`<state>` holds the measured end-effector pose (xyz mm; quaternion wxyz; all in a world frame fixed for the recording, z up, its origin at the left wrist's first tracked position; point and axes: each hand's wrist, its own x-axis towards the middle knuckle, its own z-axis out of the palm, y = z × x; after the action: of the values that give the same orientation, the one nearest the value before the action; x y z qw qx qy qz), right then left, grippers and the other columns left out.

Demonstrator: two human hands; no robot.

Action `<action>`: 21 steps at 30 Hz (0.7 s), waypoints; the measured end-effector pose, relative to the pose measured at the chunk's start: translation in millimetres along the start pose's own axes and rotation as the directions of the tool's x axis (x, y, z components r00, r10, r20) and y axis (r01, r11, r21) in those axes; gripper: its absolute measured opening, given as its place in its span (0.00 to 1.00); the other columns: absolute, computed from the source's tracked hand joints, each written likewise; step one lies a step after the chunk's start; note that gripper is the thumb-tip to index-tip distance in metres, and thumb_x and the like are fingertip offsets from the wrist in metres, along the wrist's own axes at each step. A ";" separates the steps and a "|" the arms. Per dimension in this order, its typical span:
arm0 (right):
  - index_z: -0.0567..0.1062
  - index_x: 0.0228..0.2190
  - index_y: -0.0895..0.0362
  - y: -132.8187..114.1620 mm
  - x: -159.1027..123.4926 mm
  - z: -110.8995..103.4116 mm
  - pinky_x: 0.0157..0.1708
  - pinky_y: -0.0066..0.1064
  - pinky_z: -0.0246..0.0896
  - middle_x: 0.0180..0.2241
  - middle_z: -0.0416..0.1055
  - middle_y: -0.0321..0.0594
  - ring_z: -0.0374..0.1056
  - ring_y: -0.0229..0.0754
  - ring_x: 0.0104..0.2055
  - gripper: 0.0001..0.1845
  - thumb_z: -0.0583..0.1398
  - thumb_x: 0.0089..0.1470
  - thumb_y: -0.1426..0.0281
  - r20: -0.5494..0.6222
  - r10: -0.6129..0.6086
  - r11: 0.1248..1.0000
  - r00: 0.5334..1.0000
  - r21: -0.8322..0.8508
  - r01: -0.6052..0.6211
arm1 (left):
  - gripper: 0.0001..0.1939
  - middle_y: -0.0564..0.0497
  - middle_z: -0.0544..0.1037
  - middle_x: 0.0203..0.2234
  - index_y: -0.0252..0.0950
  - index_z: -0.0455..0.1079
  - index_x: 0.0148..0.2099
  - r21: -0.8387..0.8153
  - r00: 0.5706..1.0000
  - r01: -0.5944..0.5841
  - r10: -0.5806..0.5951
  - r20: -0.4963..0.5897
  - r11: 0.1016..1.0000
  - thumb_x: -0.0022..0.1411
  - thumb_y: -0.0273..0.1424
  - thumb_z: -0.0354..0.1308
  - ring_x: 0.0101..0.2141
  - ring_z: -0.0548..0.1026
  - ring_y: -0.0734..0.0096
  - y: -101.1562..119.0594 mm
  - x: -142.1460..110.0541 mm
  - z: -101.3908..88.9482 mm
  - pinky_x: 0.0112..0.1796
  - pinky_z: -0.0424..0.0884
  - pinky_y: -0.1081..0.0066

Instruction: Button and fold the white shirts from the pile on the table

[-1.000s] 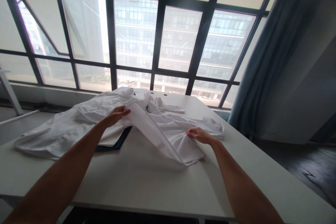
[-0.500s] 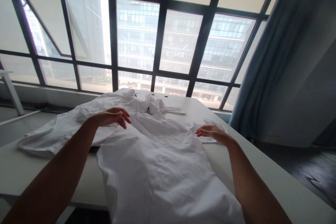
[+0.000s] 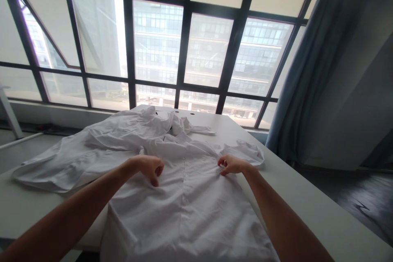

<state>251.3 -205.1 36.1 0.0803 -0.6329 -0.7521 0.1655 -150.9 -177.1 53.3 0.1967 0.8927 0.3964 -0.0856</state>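
A white button-up shirt (image 3: 184,221) lies front up on the table, its row of small buttons running down the middle. Its lower end comes toward me over the near edge. On the left side of the shirt front, my left hand (image 3: 150,168) is curled, with thumb and fingers pinching at the cloth. Opposite it, my right hand (image 3: 233,165) pinches the fabric near the right side, and creases spread from the fingertips. Part of each grip is hidden by the fingers. A sleeve (image 3: 245,153) stretches out beyond my right hand.
More white garments (image 3: 82,147) lie crumpled on the left and far parts of the white table (image 3: 310,208). Large dark-framed windows (image 3: 187,49) stand behind the table. A blue-grey curtain (image 3: 303,77) hangs at the right.
Both hands have come down from above the shirt onto its front, closer together, and their fingers have curled in. The button row now shows more plainly.
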 end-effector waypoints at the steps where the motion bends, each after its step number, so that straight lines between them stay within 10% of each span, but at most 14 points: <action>1: 0.81 0.32 0.53 -1.7 1.2 0.6 0.33 0.29 0.65 0.33 0.76 0.39 0.72 0.44 0.34 0.17 0.72 0.33 0.70 0.004 0.005 0.999 1.000 -0.053 -0.005 | 0.16 0.56 0.73 0.24 0.36 0.74 0.30 0.012 0.999 0.028 -0.029 0.038 1.000 0.38 0.36 0.72 0.23 0.67 0.72 4.6 -8.8 1.2 0.26 0.64 0.73; 10: 0.80 0.28 0.56 -18.4 -8.0 -15.4 0.28 0.29 0.63 0.27 0.74 0.37 0.71 0.46 0.30 0.21 0.74 0.24 0.75 0.236 0.201 0.942 0.951 -0.312 -0.122 | 0.10 0.57 0.75 0.17 0.39 0.76 0.26 -0.161 0.897 0.048 0.028 0.442 0.986 0.40 0.32 0.72 0.21 0.72 0.71 27.9 -93.5 31.5 0.26 0.68 0.74; 12: 0.80 0.24 0.59 -35.2 -9.3 -19.1 0.29 0.31 0.63 0.24 0.73 0.40 0.72 0.48 0.30 0.15 0.73 0.28 0.75 0.275 0.275 0.899 0.921 -0.415 -0.144 | 0.07 0.57 0.75 0.18 0.38 0.75 0.27 -0.267 0.778 0.052 0.129 0.615 0.962 0.43 0.28 0.70 0.23 0.75 0.69 39.4 -95.6 33.7 0.28 0.70 0.74; 16: 0.81 0.29 0.58 -84.2 -6.8 -9.8 0.33 0.32 0.64 0.32 0.77 0.46 0.73 0.50 0.36 0.05 0.65 0.48 0.69 0.063 0.078 0.906 0.995 -0.422 -0.044 | 0.08 0.53 0.79 0.27 0.39 0.76 0.37 -0.477 0.404 0.059 0.416 0.815 0.877 0.51 0.28 0.65 0.29 0.79 0.67 64.0 -81.1 22.0 0.31 0.73 0.72; 18: 0.81 0.28 0.56 -108.4 -1.5 2.8 0.32 0.31 0.63 0.31 0.78 0.44 0.73 0.47 0.34 0.10 0.61 0.54 0.64 0.008 0.008 0.947 1.000 -0.321 -0.005 | 0.10 0.51 0.80 0.29 0.37 0.75 0.39 -0.550 0.520 0.024 0.460 0.720 0.835 0.54 0.34 0.66 0.27 0.78 0.68 70.0 -64.7 13.6 0.29 0.72 0.72; 21: 0.77 0.19 0.56 -132.0 12.2 24.6 0.28 0.30 0.63 0.20 0.73 0.41 0.71 0.43 0.25 0.17 0.61 0.55 0.60 0.062 0.032 0.989 0.998 -0.146 -0.022 | 0.13 0.52 0.77 0.23 0.34 0.75 0.34 -0.578 0.948 -0.079 0.240 0.208 0.812 0.53 0.39 0.66 0.21 0.72 0.73 69.7 -27.2 7.0 0.25 0.69 0.75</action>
<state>118.7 -215.8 58.4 0.0075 -0.6415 -0.7557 0.1318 -117.5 -240.9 75.0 0.5099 0.8047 0.2961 -0.0693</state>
